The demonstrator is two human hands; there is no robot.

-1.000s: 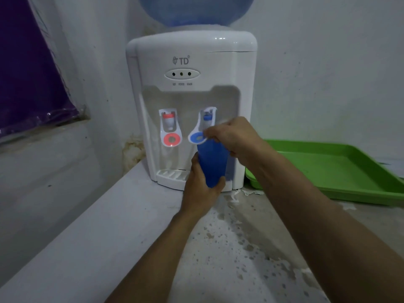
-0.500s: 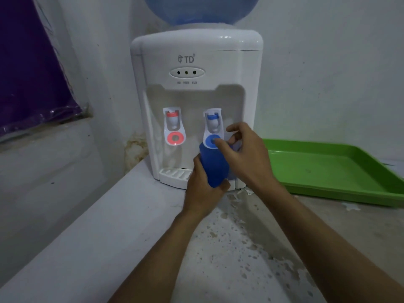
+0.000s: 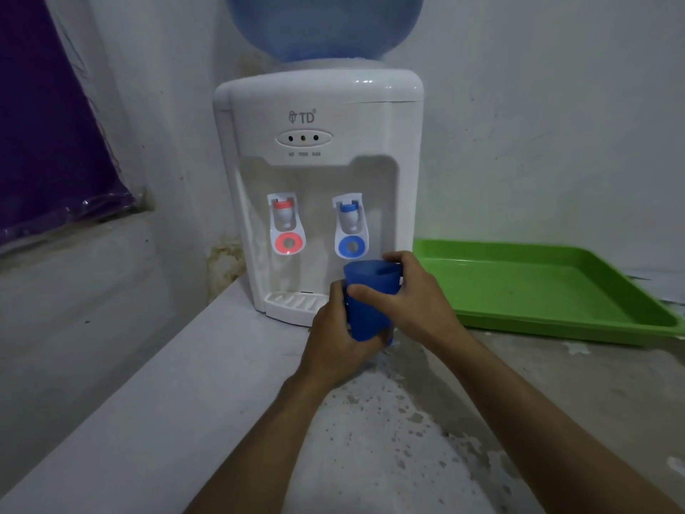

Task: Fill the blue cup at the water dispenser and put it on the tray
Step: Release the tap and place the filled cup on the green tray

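**Cup held below the blue tap, tray to the right**

The blue cup (image 3: 369,302) stands upright in front of the water dispenser (image 3: 318,187), off the counter. The left hand (image 3: 339,343) wraps its base; the right hand (image 3: 415,294) closes around its rim. The green tray (image 3: 556,291), by the counter's back edge, lies nearer the right hand.

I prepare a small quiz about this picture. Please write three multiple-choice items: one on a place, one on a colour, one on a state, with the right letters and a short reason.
1. Where is the green tray?
A. right of the dispenser
B. left of it
C. on top of it

2. What colour is the left tap?
A. green
B. red
C. yellow

3. How is the blue cup held?
A. by no hand
B. left hand only
C. both hands

Key: 1 A, it lies beside the dispenser; 2 B, red cap; 3 C, left hand and right hand grip it.
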